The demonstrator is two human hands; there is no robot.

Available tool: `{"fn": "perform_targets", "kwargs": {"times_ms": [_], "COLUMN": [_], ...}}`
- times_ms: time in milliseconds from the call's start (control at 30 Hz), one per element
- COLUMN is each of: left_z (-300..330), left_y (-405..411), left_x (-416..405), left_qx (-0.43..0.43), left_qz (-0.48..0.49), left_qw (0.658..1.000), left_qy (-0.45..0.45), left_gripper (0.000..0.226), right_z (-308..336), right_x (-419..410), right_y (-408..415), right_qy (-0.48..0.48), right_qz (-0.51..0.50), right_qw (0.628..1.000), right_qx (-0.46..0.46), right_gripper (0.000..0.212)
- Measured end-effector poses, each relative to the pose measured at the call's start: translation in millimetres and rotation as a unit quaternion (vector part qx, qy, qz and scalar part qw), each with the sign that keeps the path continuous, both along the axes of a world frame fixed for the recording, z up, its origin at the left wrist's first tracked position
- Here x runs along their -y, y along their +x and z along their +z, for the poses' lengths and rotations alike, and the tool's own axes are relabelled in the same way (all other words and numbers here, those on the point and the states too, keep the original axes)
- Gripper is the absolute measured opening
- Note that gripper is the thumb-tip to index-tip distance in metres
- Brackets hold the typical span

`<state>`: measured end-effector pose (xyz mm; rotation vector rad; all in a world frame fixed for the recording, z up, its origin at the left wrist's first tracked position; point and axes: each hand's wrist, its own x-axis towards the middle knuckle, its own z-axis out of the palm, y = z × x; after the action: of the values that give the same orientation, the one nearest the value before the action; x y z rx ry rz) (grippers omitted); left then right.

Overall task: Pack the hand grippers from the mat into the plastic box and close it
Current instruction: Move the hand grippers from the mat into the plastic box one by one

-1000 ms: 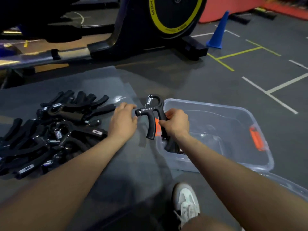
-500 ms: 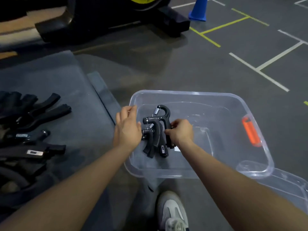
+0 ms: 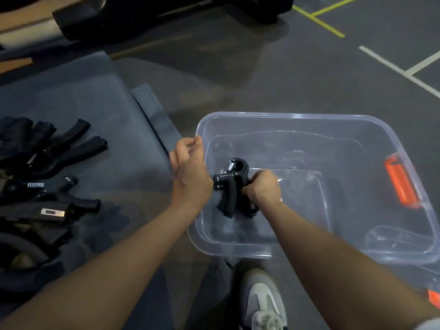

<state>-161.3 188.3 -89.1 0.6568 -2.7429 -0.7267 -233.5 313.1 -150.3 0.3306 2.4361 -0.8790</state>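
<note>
Risk: hand gripper [image 3: 229, 186] in right hand [image 3: 263, 186] fingers' hold inside plastic box [image 3: 321, 117] tips once released; left hand [image 3: 190, 167], fingers loosely curled, empty, at box's left rim, could snag it.

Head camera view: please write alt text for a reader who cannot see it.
A person's right hand holds a black hand gripper inside a clear plastic box on the floor. The left hand hangs loosely curled at the box's near-left rim. More hand grippers lie piled on a grey mat to the left.
</note>
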Motion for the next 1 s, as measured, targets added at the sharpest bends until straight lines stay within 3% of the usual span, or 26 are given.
{"fn": "perform_targets", "kwargs": {"times_ms": [167,300,433,600,833,1000], "left_z": [0.8,1.4,0.6,5.4,45.3,91.1], "left_y": [0.5,0.8,0.8,2.5,21.5,68.2], "left_x": [-1.2,-1.1,-0.7,0.3,10.9,33.5], "left_qx": [-0.002,-0.007,-0.012,-0.011,0.033,0.048], "left_qz": [0.0,0.003,-0.001,-0.009,-0.013,0.013], "left_qw": [1.0,1.0,1.0,0.999,0.996,0.997], "left_qy": [0.005,-0.001,0.006,0.038,0.081,0.054], "left_gripper": [0.055,0.054,0.054,0.055,0.034,0.041], "right_z": [-7.4,-13.5,-17.9,-4.9,75.3,146.1], "right_x": [1.1,0.7,-0.2,-4.6,-0.9,25.0], "right_y": [-0.7,-2.5,-2.9,-1.9,8.3,35.3], "right_qy": [-0.018,-0.06,-0.087,-0.164,-0.161,-0.145], "right_qz": [0.033,0.057,0.086,0.039,0.051,0.101], "right_qw": [0.999,0.995,0.99,0.98,0.985,0.978], "right_qx": [0.013,0.05,0.077,0.106,-0.042,-0.11], "right_gripper": [0.013,0.037,0.04,0.054,0.042,0.034]}}
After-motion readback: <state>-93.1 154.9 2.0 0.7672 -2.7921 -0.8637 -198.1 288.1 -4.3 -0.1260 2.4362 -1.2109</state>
